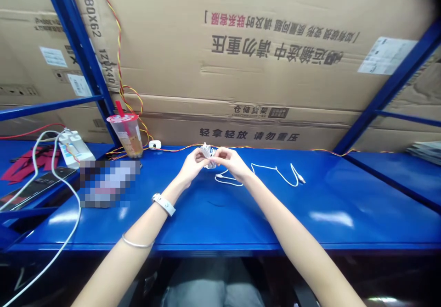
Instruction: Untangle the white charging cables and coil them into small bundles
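Note:
A small bundle of white cable [208,152] is held up between both hands above the back part of the blue shelf [220,220]. My left hand [193,164] pinches the bundle from the left side. From the right, my right hand [230,159] is closed on it too, fingertips nearly meeting those of the left. A loose white cable [275,167] runs over the shelf from beneath my right hand to a plug [301,179] at its right end. How the bundle joins this cable is hidden by the fingers.
At the left stand a drink cup with a red straw [128,135], a pixelated flat object [108,184] and a white power strip [75,148]. A small white case [155,145] lies near the back. Large cardboard [241,82] rises behind, between blue posts.

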{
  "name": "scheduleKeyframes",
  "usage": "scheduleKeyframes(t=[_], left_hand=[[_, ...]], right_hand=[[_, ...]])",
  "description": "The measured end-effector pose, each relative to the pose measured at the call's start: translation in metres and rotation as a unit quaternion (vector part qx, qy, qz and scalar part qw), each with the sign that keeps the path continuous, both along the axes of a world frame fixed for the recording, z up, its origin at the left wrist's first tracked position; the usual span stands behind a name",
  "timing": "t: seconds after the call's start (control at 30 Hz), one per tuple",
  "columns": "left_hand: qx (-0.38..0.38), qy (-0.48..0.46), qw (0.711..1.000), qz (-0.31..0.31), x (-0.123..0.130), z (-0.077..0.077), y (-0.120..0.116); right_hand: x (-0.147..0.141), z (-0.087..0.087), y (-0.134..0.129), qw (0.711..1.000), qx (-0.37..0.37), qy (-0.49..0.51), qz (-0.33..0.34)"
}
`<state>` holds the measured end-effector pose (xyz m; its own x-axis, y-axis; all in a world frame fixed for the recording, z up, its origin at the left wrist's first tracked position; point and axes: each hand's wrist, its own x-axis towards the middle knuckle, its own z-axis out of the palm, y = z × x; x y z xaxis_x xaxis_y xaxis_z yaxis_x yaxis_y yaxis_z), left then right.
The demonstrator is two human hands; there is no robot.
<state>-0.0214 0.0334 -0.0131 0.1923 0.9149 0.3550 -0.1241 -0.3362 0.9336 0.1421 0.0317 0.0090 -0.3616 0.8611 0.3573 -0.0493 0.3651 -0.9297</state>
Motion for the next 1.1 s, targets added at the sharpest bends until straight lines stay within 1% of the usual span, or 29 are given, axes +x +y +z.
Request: scheduleKeyframes(t=[0.1, 0.2, 0.3, 0.37, 0.43, 0.5, 0.73, 0.8, 0.87, 0.93, 1.0, 1.1], left_hand=[[0.016, 0.005, 0.999, 0.028, 0.001, -0.001, 0.000], [0.055, 0.056, 0.996, 0.052, 0.000, -0.003, 0.000], [0.093, 0.133, 0.982, 0.097, -0.002, -0.004, 0.000], [0.113, 0.168, 0.970, 0.135, -0.004, -0.003, 0.001], [0.130, 0.183, 0.960, 0.169, -0.004, -0.002, 0.001], [0.137, 0.176, 0.956, 0.192, -0.005, -0.002, 0.001], [0.081, 0.143, 0.971, 0.174, -0.004, -0.004, 0.001], [0.057, 0.101, 0.982, 0.149, -0.003, -0.004, 0.003], [0.019, 0.053, 0.994, 0.093, -0.003, -0.002, 0.003], [-0.020, 0.015, 0.999, 0.025, -0.004, 0.002, 0.002], [-0.056, -0.012, 0.998, -0.034, -0.006, 0.008, -0.001], [-0.100, -0.049, 0.988, -0.108, -0.010, 0.014, -0.005]], right_hand=[[-0.002, 0.002, -0.003, 1.000, 0.000, 0.009, 0.007], [-0.004, 0.002, -0.005, 1.000, 0.002, 0.001, 0.007], [-0.005, 0.002, -0.006, 1.000, 0.001, -0.015, 0.009], [-0.006, 0.002, -0.006, 1.000, 0.004, -0.028, 0.012], [-0.006, 0.002, -0.006, 0.999, 0.011, -0.047, 0.021], [-0.006, 0.002, -0.007, 0.997, 0.018, -0.066, 0.031], [-0.006, 0.002, -0.008, 0.994, 0.034, -0.099, 0.039], [-0.005, 0.002, -0.006, 0.993, 0.039, -0.104, 0.035], [-0.002, 0.002, -0.004, 0.994, 0.039, -0.103, 0.021], [0.003, 0.001, 0.000, 0.995, 0.036, -0.094, 0.004], [0.008, 0.001, 0.004, 0.995, 0.032, -0.091, -0.004], [0.015, 0.002, 0.009, 0.993, 0.030, -0.110, 0.002]])
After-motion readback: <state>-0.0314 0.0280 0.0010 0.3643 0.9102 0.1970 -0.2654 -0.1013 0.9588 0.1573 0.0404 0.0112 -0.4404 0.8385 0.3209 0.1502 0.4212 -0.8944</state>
